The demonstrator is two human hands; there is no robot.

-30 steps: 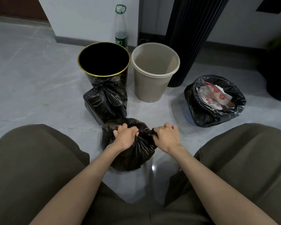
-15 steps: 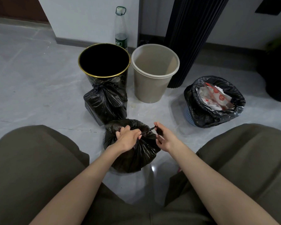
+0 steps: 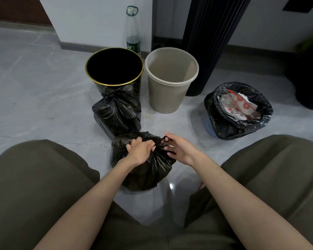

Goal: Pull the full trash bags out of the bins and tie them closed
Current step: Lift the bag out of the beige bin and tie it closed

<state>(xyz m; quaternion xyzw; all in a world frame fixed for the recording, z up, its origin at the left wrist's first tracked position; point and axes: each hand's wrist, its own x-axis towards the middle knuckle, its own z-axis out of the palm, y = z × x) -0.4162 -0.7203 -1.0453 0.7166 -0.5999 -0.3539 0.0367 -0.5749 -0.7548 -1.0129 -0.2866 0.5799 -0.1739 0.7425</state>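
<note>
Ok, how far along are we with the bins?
Done: one tied trash bag sits before the black gold-rimmed bin; the beige bin is empty. In hand: the left hand grips the gathered neck of a second trash bag while the right hand pinches a strand; knot unfinished. Left: the blue basket bin holds its open bag with wrappers, to pull and tie.
</note>
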